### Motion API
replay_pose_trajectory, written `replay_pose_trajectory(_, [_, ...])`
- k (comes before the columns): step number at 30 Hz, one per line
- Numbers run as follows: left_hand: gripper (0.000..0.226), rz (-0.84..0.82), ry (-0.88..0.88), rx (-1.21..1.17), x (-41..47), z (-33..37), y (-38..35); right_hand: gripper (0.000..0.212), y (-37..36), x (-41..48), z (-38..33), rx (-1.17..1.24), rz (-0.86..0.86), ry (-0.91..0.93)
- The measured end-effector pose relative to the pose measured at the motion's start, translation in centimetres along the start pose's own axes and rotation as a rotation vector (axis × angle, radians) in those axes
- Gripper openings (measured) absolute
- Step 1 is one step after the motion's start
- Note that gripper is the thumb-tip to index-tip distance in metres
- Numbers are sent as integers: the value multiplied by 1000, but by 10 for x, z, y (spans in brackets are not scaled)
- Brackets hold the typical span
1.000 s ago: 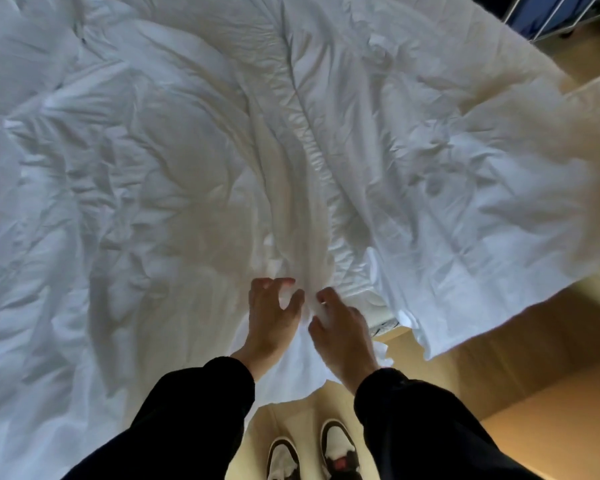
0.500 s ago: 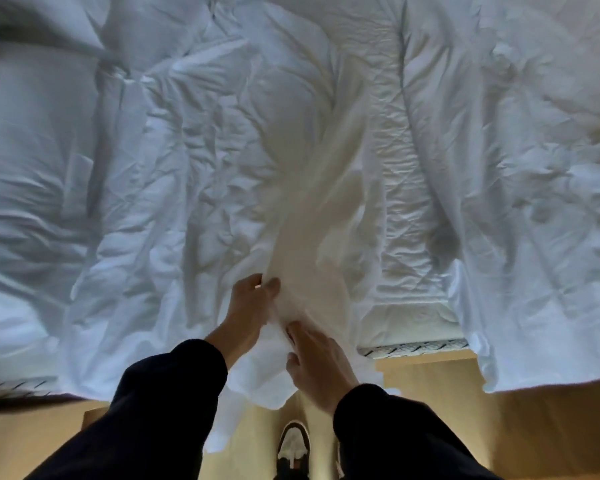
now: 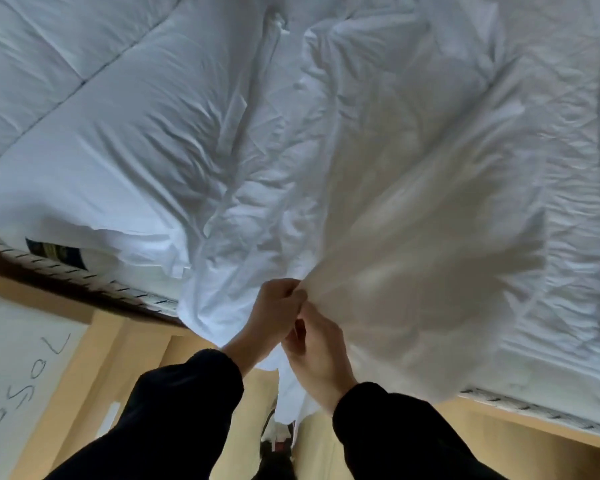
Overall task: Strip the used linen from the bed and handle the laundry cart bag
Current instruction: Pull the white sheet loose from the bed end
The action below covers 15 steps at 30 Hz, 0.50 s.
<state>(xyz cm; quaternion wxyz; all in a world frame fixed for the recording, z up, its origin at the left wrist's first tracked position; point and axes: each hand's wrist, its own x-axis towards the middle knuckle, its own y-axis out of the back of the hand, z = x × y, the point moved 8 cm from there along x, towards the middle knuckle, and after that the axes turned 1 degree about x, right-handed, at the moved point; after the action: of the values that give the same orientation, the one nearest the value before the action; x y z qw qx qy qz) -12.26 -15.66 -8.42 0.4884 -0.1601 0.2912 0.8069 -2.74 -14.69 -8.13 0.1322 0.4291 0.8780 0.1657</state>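
A crumpled white sheet (image 3: 378, 174) covers most of the bed and hangs over its near edge. My left hand (image 3: 274, 306) is closed on a bunched fold of the sheet at the bed's edge. Just below and right of it, my right hand (image 3: 317, 351) also grips the sheet, and the cloth fans out taut from both fists toward the upper right. A white quilted duvet (image 3: 56, 98) lies on the left part of the bed. The quilted mattress (image 3: 575, 334) shows bare at the right. No laundry cart is in view.
The mattress's patterned side edge (image 3: 66, 275) with a dark label (image 3: 54, 252) runs along the left. Below it is a light wooden bed frame and floor (image 3: 146, 348). A white board with handwriting (image 3: 21, 375) lies at lower left. My shoes (image 3: 278, 438) stand below the hands.
The view has swung left and nearer the bed. Both hands have closed tighter together on the sheet and drawn it toward me, so more of the mattress is bare at the right.
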Motion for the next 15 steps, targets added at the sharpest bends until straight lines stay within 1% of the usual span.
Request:
replay_pose_trajectory(2, [21, 91, -31, -42, 3, -4, 40, 6, -30, 12, -23, 29, -22, 20])
replay_pose_trajectory(6, [25, 241, -69, -115, 10, -18, 123, 10, -95, 35, -67, 76, -78, 65])
replay_pose_trajectory(8, [27, 334, -58, -130, 13, -35, 164, 13, -133, 46, -85, 33, -165, 84])
replay_pose_trajectory(10, [29, 397, -11, -117, 21, -63, 196, 21, -169, 54, -91, -42, -282, 73])
replay_pose_trajectory(12, [29, 355, 31, -81, 31, -89, 211, 33, -199, 56, -85, -182, -401, 76])
replay_pose_trajectory(13, [30, 291, 51, -53, 36, -100, 211, 36, -210, 54, -77, -274, -456, 67])
replay_pose_trajectory(14, [37, 218, 66, -9, 41, -107, 207, 38, -215, 51, -68, -354, -496, 48])
replay_pose_trajectory(15, [41, 155, 78, 52, 45, -113, 201, 39, -216, 48, -58, -397, -517, 22])
